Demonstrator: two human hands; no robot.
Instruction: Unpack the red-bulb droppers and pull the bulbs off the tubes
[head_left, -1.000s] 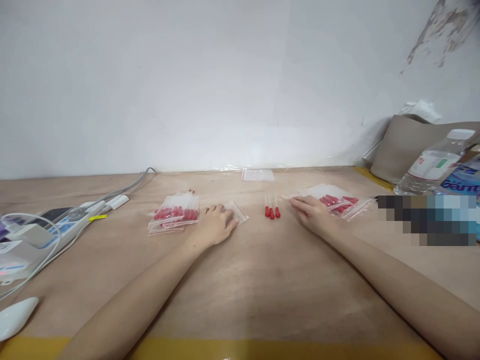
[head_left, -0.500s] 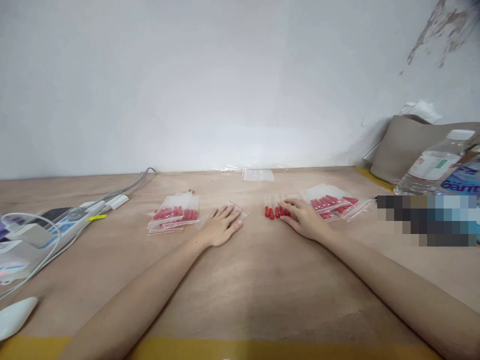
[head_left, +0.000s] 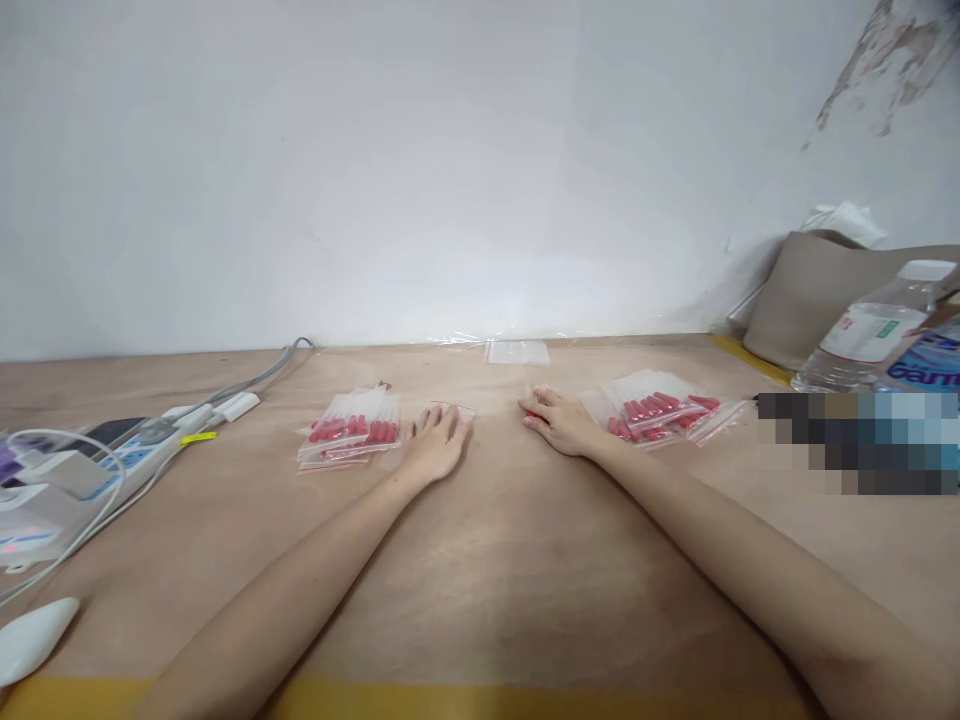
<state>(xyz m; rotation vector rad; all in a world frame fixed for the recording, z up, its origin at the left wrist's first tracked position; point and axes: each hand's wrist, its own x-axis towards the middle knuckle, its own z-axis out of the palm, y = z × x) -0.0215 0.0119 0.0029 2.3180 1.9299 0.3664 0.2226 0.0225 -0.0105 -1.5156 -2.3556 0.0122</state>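
Observation:
My left hand (head_left: pixel 436 445) lies palm down with its fingers spread, resting on a small clear zip bag (head_left: pixel 466 411) with a red seal line. The hand hides most of that bag. Across from it, the fingers of my right hand (head_left: pixel 561 422) are curled over red-bulbed droppers (head_left: pixel 532 414). Only a bit of red and some clear tube show at the fingertips; the rest is covered. Left of my left hand is a pile of zip bags (head_left: pixel 349 430) holding red-bulbed droppers. A second such pile (head_left: pixel 656 405) sits just right of my right hand.
A flat zip bag (head_left: pixel 517 352) lies by the wall. At left are a power strip (head_left: pixel 142 455) with cables and a white object (head_left: pixel 36 638). A grey bin (head_left: pixel 787 300) and a plastic bottle (head_left: pixel 862 335) stand at right, behind a pixelated patch.
My right hand has moved left and now covers the row of droppers that lay in the open beside it. My left hand has shifted slightly left, with the zip bag under it.

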